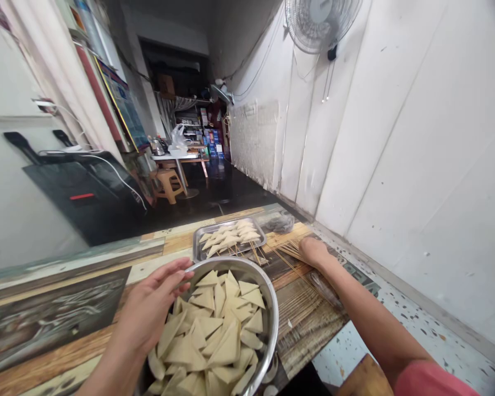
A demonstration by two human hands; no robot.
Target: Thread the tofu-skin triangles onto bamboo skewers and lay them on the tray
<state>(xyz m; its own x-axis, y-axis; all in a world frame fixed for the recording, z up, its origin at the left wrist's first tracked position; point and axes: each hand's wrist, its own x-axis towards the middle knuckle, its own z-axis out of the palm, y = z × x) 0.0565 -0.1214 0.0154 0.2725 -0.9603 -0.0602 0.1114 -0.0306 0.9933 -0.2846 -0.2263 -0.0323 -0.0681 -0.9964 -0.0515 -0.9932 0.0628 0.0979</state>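
A round steel bowl [272, 319] full of pale yellow tofu triangles [214, 330] stands in front of me on the wood-patterned table. My left hand [165, 283] is at the bowl's left rim, its fingers loosely stretched and apart, with nothing seen in them. To the right of the bowl, my right hand [312, 252] is closed over thin bamboo skewers [291, 248] that lie on the table; its fingertips are hidden. Behind the bowl a steel tray [197, 242] carries skewered triangles [231, 235], their sticks pointing toward me.
A crumpled plastic bag [280, 223] lies right of the tray. Along the right runs a white wall [396, 137] with a fan [322, 19]. Farther back are a brown stool [168, 184], a small table [181, 157] and a dark appliance [86, 192] at left.
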